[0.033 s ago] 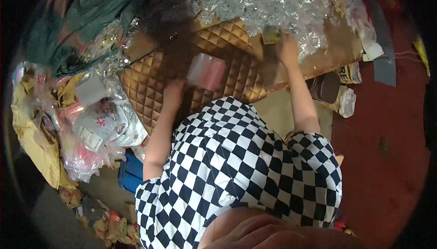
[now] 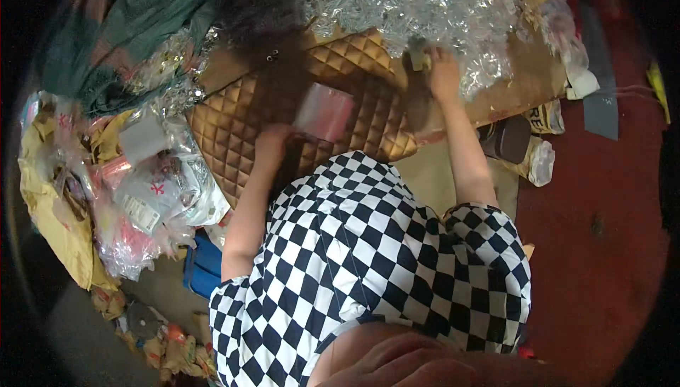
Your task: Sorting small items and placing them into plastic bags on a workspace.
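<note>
A small square plastic packet (image 2: 324, 112), partly clear and partly red, is in front of my body over the brown quilted cover (image 2: 223, 128). My left hand (image 2: 274, 145) is closed at its lower left corner, though blur softens the fingers. Farther off to the right, my right hand (image 2: 444, 74) reaches to the edge of a silvery tinsel heap (image 2: 411, 1). Beside its fingertips is a small yellow-green piece (image 2: 421, 60), whose kind I cannot make out. Whether those fingers grip it is unclear.
Dark green cloth (image 2: 134, 26) lies at the far left. Plastic bags (image 2: 149, 189) and yellow wrapping (image 2: 57, 203) are piled on the left, above a blue bin (image 2: 205, 266). A dark brown container (image 2: 508, 139) stands to the right, by the red floor (image 2: 595, 266).
My right hand and the yellow-green piece beside it look slightly shifted, with the fingers less blurred. My left hand and the plastic packet stay nearly in place.
</note>
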Available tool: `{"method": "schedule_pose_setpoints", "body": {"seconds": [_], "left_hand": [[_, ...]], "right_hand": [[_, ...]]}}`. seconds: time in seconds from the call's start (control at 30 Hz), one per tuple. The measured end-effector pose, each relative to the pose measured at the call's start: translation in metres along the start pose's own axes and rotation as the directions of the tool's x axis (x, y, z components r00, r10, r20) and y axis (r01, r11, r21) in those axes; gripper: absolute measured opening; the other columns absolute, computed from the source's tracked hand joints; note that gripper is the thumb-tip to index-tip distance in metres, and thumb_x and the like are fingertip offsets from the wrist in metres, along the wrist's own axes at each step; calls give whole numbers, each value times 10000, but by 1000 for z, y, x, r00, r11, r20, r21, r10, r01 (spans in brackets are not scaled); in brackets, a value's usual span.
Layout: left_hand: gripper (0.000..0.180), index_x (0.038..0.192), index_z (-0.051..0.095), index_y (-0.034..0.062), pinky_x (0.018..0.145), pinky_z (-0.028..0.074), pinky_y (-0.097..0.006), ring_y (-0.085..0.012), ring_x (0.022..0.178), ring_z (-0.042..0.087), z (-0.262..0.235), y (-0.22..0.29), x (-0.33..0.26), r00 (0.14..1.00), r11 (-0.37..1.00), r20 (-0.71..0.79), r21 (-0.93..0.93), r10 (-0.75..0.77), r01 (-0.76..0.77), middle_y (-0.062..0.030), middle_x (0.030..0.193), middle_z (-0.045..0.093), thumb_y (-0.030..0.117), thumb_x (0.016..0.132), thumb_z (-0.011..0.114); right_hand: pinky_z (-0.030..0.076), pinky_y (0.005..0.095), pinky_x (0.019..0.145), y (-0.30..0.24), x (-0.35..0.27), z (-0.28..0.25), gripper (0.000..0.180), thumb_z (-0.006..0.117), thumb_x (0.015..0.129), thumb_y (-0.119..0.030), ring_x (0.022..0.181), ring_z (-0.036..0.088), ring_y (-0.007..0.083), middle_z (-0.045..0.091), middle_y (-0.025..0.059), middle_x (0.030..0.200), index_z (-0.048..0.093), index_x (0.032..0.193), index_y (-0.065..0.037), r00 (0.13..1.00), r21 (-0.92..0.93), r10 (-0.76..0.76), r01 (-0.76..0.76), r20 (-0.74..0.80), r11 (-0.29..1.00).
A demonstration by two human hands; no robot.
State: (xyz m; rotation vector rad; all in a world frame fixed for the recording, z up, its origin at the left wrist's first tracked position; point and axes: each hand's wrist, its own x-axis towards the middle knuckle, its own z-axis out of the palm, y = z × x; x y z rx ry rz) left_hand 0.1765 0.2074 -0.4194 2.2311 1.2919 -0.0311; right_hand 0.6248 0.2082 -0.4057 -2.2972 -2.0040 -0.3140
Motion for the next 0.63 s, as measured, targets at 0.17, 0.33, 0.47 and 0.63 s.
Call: {"method": "schedule_pose_setpoints", "body": {"seconds": [0.17,0.33,0.47,0.63], "left_hand": [[205,1011,660,104,813,470,-462,-371,956,578,-5,-17,1,984,966,-128,-211,123,-148,-178,975,624,97,831,561],[201,1021,675,68,824,464,-439,-381,937,572,-32,6,-17,900,934,-420,-354,-115,-46,-185,935,634,124,861,567],[198,1010,671,38,825,468,-425,-349,910,587,-21,-13,-16,855,917,-452,-392,-255,67,-185,936,633,124,851,589],[255,930,688,37,875,455,-410,-251,946,628,-77,17,-6,796,549,-13,-731,-605,405,-181,916,659,271,828,690]], "right_hand": [[453,447,853,-15,58,72,313,539,792,-127,980,574,338,617,140,1024,596,1084,-31,976,-122,-210,215,51,969],[488,393,835,-10,59,56,198,583,839,-143,926,627,295,665,131,940,665,986,-40,997,531,9,-46,72,846],[477,381,860,-6,45,29,201,645,853,-181,946,620,255,653,72,1022,628,1038,-102,963,930,157,-257,221,262],[414,495,995,-58,100,-27,462,624,895,-218,1216,472,289,488,99,1327,415,1304,-167,901,833,-3,-401,433,-381]]}}
